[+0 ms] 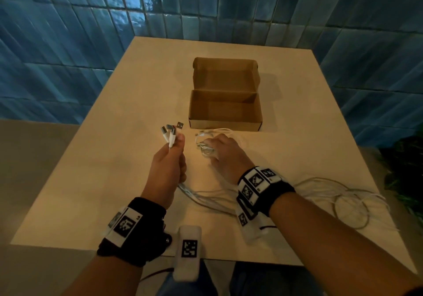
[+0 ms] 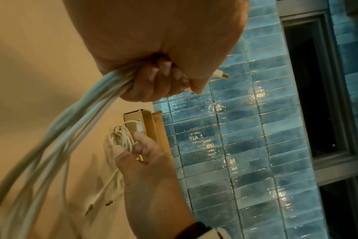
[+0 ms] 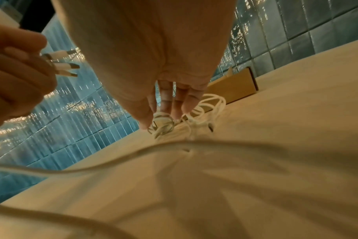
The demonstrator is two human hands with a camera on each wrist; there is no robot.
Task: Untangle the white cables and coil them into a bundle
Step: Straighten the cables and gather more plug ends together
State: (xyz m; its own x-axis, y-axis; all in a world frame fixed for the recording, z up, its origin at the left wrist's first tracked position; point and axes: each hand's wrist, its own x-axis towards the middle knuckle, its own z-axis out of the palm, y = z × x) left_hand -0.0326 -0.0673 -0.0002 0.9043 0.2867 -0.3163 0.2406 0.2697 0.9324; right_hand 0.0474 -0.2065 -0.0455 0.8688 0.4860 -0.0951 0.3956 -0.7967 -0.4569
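Observation:
My left hand [image 1: 174,156] is raised above the table and grips a bunch of white cables [image 2: 76,113] in its fist. Their connector ends [image 1: 171,133] stick up past the thumb. The strands run down from the fist, along the table [image 1: 103,158] and under my right wrist, to loose loops [image 1: 350,206] at the right. My right hand [image 1: 218,149] reaches down onto a small tangle of white cable [image 1: 203,146] lying just in front of the cardboard box. Its thumb and fingertips [image 3: 165,103] close on that tangle [image 3: 161,125].
An open brown cardboard box [image 1: 225,122] with nothing in it stands mid-table, its lid flap up at the back. Blue tiled walls enclose the table on the far side and left. A dark plant [image 1: 407,170] sits off the right edge. The loops lie near the table's right edge.

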